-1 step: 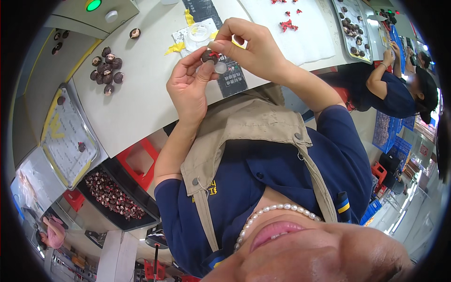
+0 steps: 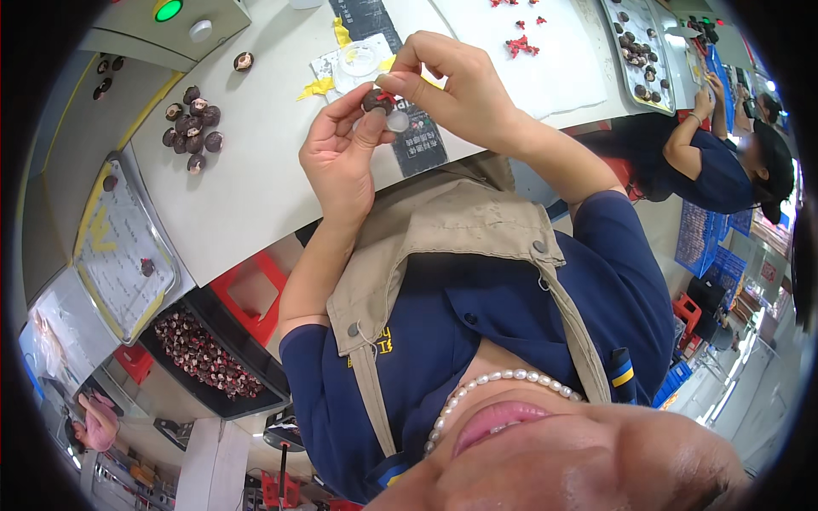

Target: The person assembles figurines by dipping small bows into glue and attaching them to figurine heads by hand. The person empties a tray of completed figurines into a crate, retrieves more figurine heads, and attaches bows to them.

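Hands pinching dark round piece [image 2: 376, 100]; similar pieces [image 2: 192, 128] heaped left; tray [image 2: 637, 60] right.

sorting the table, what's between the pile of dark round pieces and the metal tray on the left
In the head view, only bare white tabletop lies between the pile of dark round pieces and the metal tray.

Dark round pieces [image 2: 192, 119] in cluster — nine; trays [image 2: 119, 247] — two.

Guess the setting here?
Likely a small-parts assembly workshop: a white workbench with a pile of dark round pieces, metal trays, a crate of the same pieces, and a co-worker nearby.
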{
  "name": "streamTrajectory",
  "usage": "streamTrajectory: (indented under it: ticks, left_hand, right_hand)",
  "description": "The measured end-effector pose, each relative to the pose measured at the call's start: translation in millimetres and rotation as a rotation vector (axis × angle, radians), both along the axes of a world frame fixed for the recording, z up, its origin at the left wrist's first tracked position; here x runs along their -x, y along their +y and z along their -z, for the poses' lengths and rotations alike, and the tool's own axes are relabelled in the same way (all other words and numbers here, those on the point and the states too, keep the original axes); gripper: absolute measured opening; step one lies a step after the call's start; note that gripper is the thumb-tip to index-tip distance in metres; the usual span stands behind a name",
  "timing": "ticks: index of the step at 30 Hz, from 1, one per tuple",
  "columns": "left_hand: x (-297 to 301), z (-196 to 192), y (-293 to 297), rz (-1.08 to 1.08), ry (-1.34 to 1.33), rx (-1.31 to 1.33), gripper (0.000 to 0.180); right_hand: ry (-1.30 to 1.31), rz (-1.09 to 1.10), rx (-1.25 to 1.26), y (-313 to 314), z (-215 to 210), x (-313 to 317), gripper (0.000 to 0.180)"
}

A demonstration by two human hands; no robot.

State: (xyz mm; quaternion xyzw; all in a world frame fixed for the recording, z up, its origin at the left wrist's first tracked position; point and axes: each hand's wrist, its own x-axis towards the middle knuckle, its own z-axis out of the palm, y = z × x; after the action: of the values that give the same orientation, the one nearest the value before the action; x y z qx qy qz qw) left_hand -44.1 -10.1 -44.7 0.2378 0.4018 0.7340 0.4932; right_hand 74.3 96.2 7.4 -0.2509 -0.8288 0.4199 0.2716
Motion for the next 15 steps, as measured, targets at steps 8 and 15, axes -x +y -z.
streamTrajectory:
  ticks: [8, 15]
  left_hand:
    - [-8, -10, 3, -0.013, 0.128, -0.076, 0.026]
    - [-25, -19, 7, -0.05, 0.3, -0.059, 0.026]
  right_hand:
    - [0.2, 0.045, -0.388, -7, 10, -5, 0.01]
    - [0.243, 0.082, -0.175, -10, 16, -17, 0.019]
